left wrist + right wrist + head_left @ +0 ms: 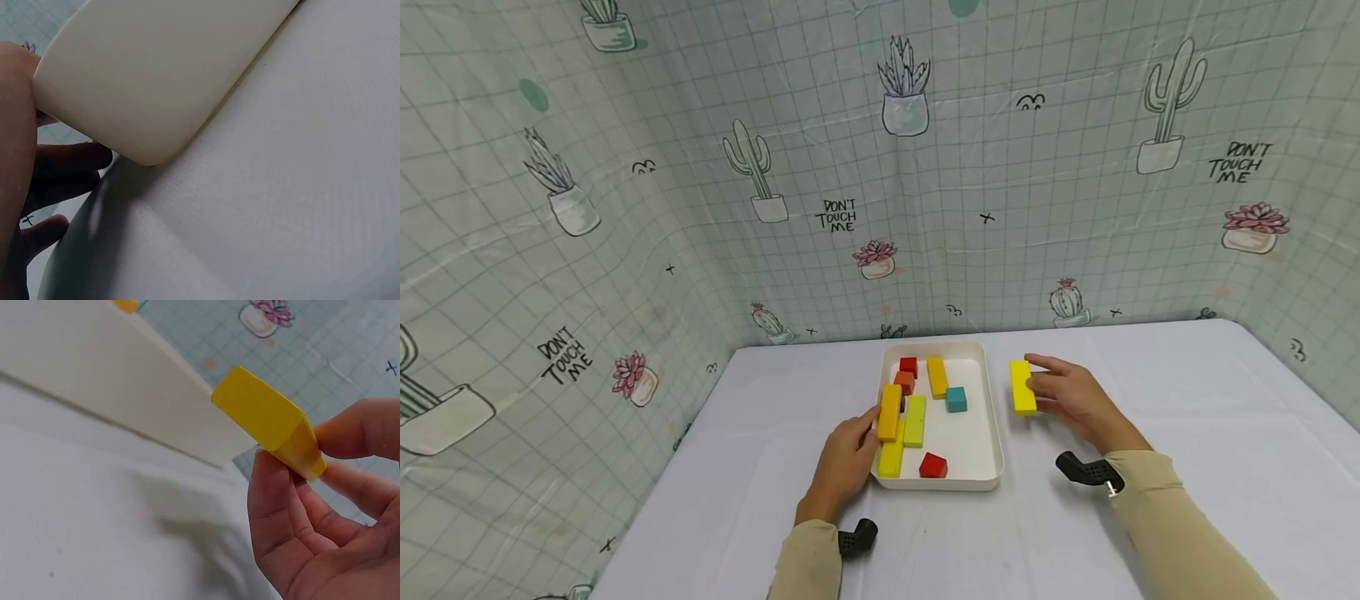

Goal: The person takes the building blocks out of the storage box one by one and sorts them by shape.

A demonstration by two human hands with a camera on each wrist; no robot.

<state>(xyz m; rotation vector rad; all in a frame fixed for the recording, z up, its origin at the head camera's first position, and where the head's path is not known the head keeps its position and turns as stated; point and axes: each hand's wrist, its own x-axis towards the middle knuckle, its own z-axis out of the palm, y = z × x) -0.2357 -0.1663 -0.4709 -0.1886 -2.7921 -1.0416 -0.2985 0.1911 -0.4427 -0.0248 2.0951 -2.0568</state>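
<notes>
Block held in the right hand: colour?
Yellow; the block shows best in the right wrist view.

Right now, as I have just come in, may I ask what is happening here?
A person's right hand holds a yellow block above the table, just to the right of a white tray. The left hand is at the tray's left side. Inside the tray lie more blocks, in red, orange, yellow and blue.

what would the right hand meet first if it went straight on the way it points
Probably the tray, at its right side, with the yellow block in the right hand leading; height is unclear, so it might pass over.
</notes>
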